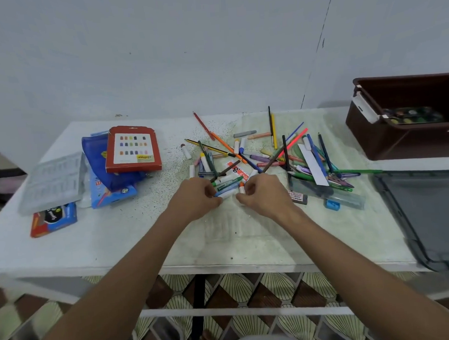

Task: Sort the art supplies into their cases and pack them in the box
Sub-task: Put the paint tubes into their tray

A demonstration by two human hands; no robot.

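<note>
— Pale wall behind, and a white table [66,245] carrying everything. How many cases do you count on its left side?

— Five that I can separate: one red card box [132,148] on top, one blue mesh pouch [98,161] under it, one clear plastic tray [53,182], one blue pencil box [113,195] and one small red-and-blue box [53,220] nearest the edge.

— And the loose supplies?

— One heap [269,154] of pencils, crayons and markers right of centre; they cross each other too much to count. Beside it lie one white ruler [313,165] and one blue sharpener [332,205].

— The hands?

— Two, meeting at the heap's near edge. The left hand [193,200] pinches a white-and-blue crayon [226,193] with curled fingers. The right hand [265,193] curls its fingertips around an orange-tipped stick [242,187].

— The box?

— One brown box [398,140] at the far right, a paint palette [413,115] inside. One dark lid [429,219] lies in front of it.
</note>
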